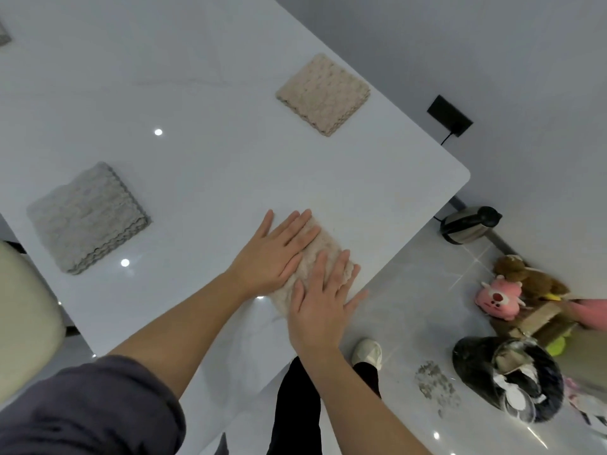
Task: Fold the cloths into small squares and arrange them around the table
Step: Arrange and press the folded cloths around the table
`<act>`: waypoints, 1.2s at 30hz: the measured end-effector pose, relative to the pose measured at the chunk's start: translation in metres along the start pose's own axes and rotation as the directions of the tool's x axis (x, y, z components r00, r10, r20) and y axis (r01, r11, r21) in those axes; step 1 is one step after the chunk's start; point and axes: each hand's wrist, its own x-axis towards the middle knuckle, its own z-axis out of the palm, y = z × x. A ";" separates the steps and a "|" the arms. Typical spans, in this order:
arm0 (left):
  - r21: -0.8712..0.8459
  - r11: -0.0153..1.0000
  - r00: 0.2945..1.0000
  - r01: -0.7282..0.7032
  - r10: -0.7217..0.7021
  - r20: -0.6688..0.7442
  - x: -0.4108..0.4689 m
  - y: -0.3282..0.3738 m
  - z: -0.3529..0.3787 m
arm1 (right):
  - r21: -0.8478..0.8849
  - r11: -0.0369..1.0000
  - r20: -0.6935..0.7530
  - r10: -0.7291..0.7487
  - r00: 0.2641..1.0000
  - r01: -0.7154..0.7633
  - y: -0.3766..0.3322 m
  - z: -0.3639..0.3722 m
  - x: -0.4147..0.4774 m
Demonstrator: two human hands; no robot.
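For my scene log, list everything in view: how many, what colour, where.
table: one, white, most of the view
beige folded cloth: one, beige, table's far edge
grey folded cloth: one, grey, table's left
pressed cloth: one, beige, near table edge
kettle: one, steel and black, floor
pink plush toy: one, pink, floor at right
brown plush toy: one, brown, beside it
bag: one, black, floor
wall socket: one, black, wall
chair: one, cream, left edge
left hand: one, flat on pressed cloth
right hand: one, flat on pressed cloth
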 end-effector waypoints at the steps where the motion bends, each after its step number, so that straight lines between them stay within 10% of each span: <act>1: 0.014 1.000 1.000 -0.019 0.019 -0.008 0.001 0.001 0.002 | -0.017 1.000 -0.008 -0.004 1.000 0.004 0.000 0.001 0.002; 14: -0.001 0.981 0.967 0.194 -0.192 -0.169 -0.020 0.020 -0.012 | -0.168 0.969 -0.015 -0.184 0.983 0.179 0.038 -0.042 0.022; 20: -0.073 0.881 0.867 0.468 -0.473 -0.159 -0.026 0.066 0.008 | -0.204 0.653 0.190 -0.705 0.684 0.730 0.036 -0.048 0.084; 27: -0.033 0.857 0.848 0.514 -0.514 -0.127 -0.027 0.068 0.015 | -0.225 0.509 0.286 -0.781 0.556 0.831 0.048 -0.052 0.096; 36: -0.151 0.854 0.846 0.498 -0.517 -0.134 0.028 0.079 -0.026 | -0.270 0.646 0.337 -0.631 0.698 0.714 0.085 -0.105 0.155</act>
